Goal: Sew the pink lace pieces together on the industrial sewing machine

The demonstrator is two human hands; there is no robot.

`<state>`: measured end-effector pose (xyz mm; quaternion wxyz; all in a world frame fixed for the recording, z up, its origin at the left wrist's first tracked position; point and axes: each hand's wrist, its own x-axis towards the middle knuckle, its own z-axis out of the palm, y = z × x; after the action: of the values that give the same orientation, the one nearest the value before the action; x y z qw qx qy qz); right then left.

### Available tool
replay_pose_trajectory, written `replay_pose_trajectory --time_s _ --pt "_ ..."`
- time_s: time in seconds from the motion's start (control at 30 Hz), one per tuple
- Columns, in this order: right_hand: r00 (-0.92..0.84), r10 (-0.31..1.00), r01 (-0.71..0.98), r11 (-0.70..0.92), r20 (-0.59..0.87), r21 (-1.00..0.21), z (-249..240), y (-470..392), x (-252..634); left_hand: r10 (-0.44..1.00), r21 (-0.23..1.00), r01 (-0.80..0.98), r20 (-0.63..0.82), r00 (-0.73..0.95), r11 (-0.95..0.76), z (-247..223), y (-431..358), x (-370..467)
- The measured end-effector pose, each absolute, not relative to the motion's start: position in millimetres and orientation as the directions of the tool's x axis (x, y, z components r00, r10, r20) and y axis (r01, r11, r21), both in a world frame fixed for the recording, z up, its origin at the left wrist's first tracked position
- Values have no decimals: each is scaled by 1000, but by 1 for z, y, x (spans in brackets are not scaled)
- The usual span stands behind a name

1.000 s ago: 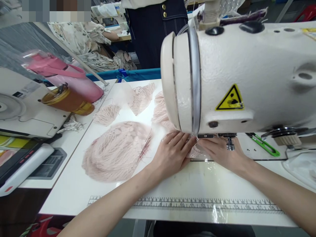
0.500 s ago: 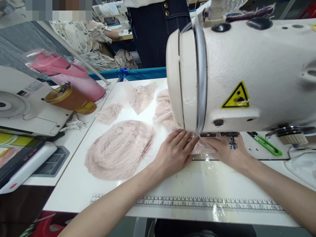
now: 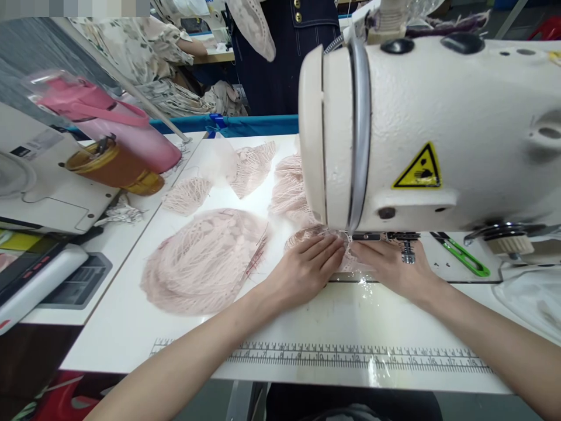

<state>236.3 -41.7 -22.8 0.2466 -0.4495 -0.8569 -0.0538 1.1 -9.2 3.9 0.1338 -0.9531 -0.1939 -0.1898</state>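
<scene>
Pink lace fabric (image 3: 350, 261) lies under the head of a white sewing machine (image 3: 412, 128). My left hand (image 3: 309, 266) rests flat on the lace left of the needle area, fingers together and pressing it down. On the other side, my right hand (image 3: 394, 263) touches the lace edge, its fingertips near my left fingers and partly hidden behind the presser parts. A larger stack of pink lace pieces (image 3: 201, 263) lies to the left, with dark red threads along its right edge. More lace (image 3: 289, 190) sits behind my left hand.
Green thread snips (image 3: 467, 257) lie right of the machine's needle end. Small lace pieces (image 3: 252, 166), an amber cup (image 3: 116, 166) and a pink bottle (image 3: 118, 126) stand at left. A printed ruler (image 3: 319, 355) runs along the front edge. A person stands behind the table.
The view has shifted slightly. My left fingers have flattened and drawn together on the lace. A light lace piece now hangs in front of the person behind the table.
</scene>
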Motion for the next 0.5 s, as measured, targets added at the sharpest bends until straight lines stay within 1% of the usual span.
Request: replay_pose_trajectory --time_s 0.1,0.13,0.17,0.27,0.43,0.5 --pt "-553 681 821 546 480 170 -18 -43 235 321 -157 411 403 857 -898 7 -7 -1" --pt "-565 665 819 522 489 236 -16 -43 233 326 -146 411 402 856 -900 7 -6 -2" --pt "-570 647 817 510 507 268 -14 -42 231 332 -132 413 403 853 -901 8 -5 -2" --pt "-566 623 811 538 540 229 -6 -38 224 352 -91 419 401 846 -903 9 -3 -4" --pt "-610 607 771 604 509 203 4 -36 219 384 -50 432 378 842 -900 10 -1 -6" --pt "-600 628 769 623 495 141 4 -36 219 384 -50 434 384 840 -900 9 0 -6"
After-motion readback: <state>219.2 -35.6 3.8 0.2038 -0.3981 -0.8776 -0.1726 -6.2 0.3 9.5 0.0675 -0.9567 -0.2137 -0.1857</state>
